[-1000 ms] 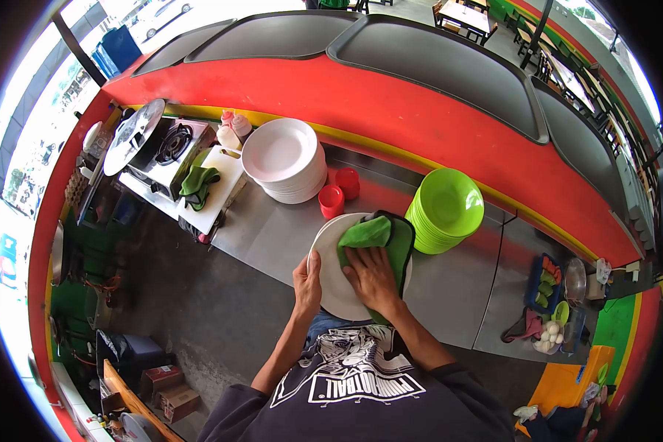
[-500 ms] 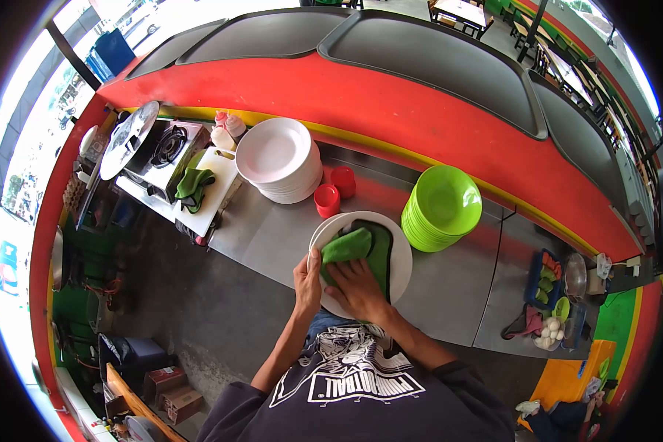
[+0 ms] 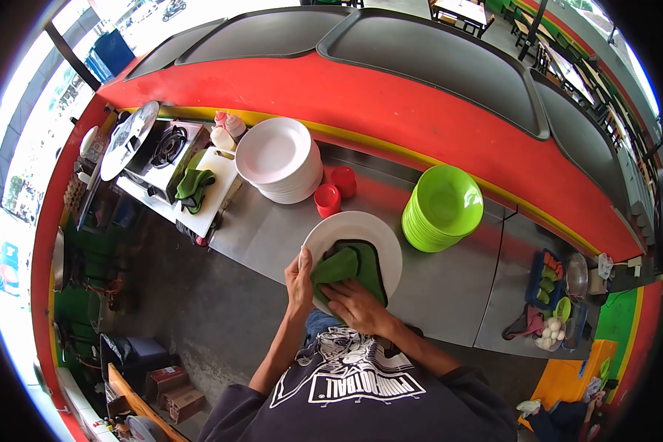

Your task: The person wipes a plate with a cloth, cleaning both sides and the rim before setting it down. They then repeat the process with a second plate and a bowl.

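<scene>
A white plate [image 3: 387, 254] is held close to my body, over the near edge of the metal counter. My left hand [image 3: 299, 283] grips its left rim, with the thumb on top and the other fingers partly hidden. On the plate lies a folded green cloth [image 3: 340, 267] with a dark border. The fingers of my right hand [image 3: 357, 303] press on this cloth from the near side. Beyond the plate stand two red cups [image 3: 328, 197]. A tall stack of white plates [image 3: 276, 155] is to the left of the cups, and stacked green bowls [image 3: 446, 202] are to the right.
A gas stove [image 3: 166, 151] and a white cutting board [image 3: 212, 188] with another green cloth [image 3: 193, 184] stand at the left. Squeeze bottles [image 3: 227, 132] are behind them. On the far right are a blue tray [image 3: 545, 278] of vegetables and a bag of eggs [image 3: 549, 335].
The plate has shifted slightly left, carried by my left hand. The cloth and my right hand have slid toward me, baring more of the plate's far part.
</scene>
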A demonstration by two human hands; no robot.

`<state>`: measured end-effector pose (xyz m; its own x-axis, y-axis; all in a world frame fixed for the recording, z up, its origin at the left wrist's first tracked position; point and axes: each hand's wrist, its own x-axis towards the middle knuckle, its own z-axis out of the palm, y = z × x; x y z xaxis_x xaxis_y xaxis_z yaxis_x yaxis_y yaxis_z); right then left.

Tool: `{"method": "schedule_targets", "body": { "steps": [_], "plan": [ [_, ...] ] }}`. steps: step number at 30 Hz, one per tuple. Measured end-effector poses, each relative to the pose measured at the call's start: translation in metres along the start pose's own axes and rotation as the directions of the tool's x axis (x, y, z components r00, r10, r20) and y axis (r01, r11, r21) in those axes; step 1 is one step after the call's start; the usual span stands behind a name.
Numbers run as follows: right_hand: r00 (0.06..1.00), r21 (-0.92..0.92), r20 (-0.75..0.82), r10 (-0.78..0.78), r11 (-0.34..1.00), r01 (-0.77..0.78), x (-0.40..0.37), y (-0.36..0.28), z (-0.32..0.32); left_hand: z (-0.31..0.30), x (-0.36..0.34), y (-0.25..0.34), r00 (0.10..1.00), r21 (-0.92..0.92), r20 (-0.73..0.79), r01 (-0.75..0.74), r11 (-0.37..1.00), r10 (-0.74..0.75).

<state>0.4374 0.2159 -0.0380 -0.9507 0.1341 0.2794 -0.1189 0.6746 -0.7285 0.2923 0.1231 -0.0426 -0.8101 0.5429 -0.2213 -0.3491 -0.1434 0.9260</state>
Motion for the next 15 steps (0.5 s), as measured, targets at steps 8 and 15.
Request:
{"method": "schedule_targets", "body": {
  "steps": [8, 15],
  "plan": [
    [0.964, -0.247, -0.263, 0.031, 0.964, -0.098, 0.043, 0.018, -0.026, 0.006, -0.012, 0.009, 0.989, 0.174, 0.149, -0.025, 0.984, -0.001],
    [0.904, -0.433, -0.417, 0.098, 0.853, -0.292, 0.035, 0.023, -0.028, 0.001, -0.017, 0.018, 0.992, 0.222, 0.117, -0.070, 0.973, 0.045]
  ]
}}
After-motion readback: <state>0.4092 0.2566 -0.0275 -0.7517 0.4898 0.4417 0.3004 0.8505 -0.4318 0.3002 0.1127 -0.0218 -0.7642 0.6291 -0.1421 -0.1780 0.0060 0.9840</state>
